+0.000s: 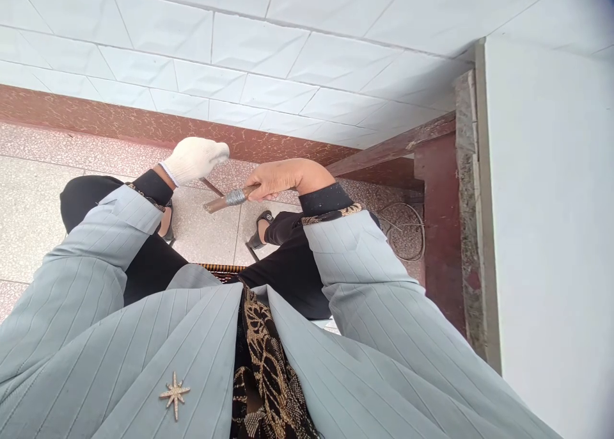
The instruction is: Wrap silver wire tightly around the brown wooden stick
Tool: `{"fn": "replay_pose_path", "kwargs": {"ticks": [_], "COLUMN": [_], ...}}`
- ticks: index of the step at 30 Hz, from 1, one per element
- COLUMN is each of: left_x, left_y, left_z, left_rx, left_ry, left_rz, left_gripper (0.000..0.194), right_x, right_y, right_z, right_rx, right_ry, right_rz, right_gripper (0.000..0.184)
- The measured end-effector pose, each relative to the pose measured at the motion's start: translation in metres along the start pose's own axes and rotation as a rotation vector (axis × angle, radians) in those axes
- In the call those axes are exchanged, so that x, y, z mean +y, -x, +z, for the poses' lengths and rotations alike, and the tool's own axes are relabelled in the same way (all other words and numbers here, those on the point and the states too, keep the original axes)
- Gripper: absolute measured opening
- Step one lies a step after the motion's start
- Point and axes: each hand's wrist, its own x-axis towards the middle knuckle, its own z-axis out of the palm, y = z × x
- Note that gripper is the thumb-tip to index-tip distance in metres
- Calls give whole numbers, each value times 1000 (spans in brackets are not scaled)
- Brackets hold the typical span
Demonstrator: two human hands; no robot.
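Observation:
My left hand [196, 160], in a white knitted glove, is closed in a fist above the floor. A thin dark rod [211, 186] shows just below the glove; whether the fist grips it I cannot tell. To the right, my bare right hand [275, 178] is wrapped around a wooden handle [218, 204]. Silver wire [235, 197] is wound around that handle near the fingers, and its free end points left and slightly down. The rest of it is hidden behind my hand. The two hands are close together but apart.
Ahead rises a white tiled wall [259, 39] with a reddish-brown skirting [119, 120]. A dark red wooden frame [439, 234] and a white panel [551, 221] stand at the right, with a coiled cable [407, 256] on the speckled floor [38, 183]. My knees are spread below.

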Motion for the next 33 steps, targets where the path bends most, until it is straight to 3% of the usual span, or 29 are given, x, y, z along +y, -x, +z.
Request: {"fn": "replay_pose_path", "kwargs": {"ticks": [3, 6, 11, 13, 15, 19, 24, 28, 30, 33], "left_x": [-9, -18, -7, 2, 8, 10, 13, 19, 20, 17], "left_y": [-6, -12, -6, -3, -2, -5, -6, -4, -2, 1], "left_z": [7, 19, 23, 21, 21, 29, 30, 23, 19, 13], "left_rx": [39, 63, -55, -65, -75, -66, -123, -170, -154, -115], "left_ry": [71, 348, 770, 863, 890, 794, 649, 534, 477, 384], "left_rz": [-14, 41, 122, 126, 130, 132, 103, 181, 189, 153], "left_gripper": [38, 29, 25, 25, 23, 20, 23, 26, 27, 30], "right_x": [2, 7, 20, 22, 19, 8, 15, 36, 41, 40], "right_y": [7, 18, 24, 19, 12, 6, -5, -19, -22, -22], "right_z": [-2, -3, -3, -2, -1, 0, -4, -7, -6, -5], "right_rx": [66, 214, 674, 823, 883, 826, 952, 1066, 1006, 772], "right_ry": [-47, -159, -552, -743, -928, -1058, -899, -437, -124, 182], "right_rz": [-93, -196, -354, -395, -403, -299, -183, 135, 303, 404], "right_gripper": [17, 22, 46, 47, 40, 33, 45, 31, 23, 24]}}
